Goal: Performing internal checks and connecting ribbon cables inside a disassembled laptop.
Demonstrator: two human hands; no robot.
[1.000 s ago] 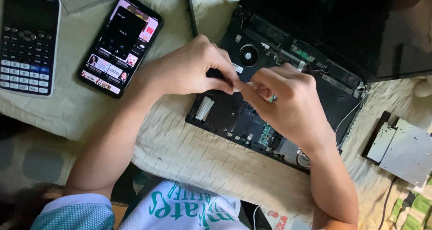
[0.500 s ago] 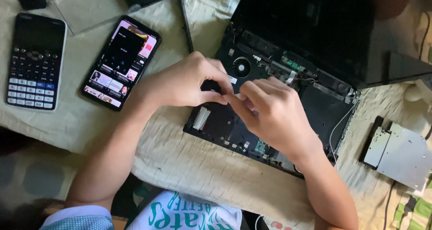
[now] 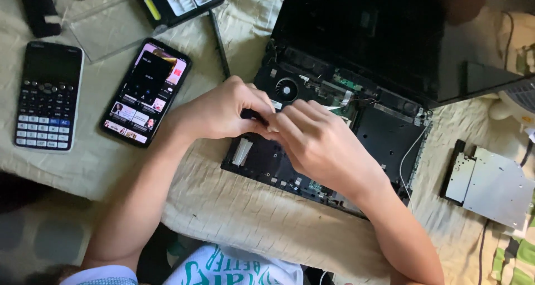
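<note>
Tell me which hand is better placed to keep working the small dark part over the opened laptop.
Probably left: the left hand pinches the small dark part in its fingertips above the opened laptop, while the right hand only meets it at the fingertips.

Since the earlier pictures the view has tipped upward and slid left: the calculator (image 3: 49, 95) and the phone (image 3: 146, 92) now sit lower in the frame, and a dark case (image 3: 177, 1) has come into sight at the top. The left hand (image 3: 220, 113) and right hand (image 3: 323, 145) have closed together, fingertips touching over the opened laptop (image 3: 384, 134).
</note>
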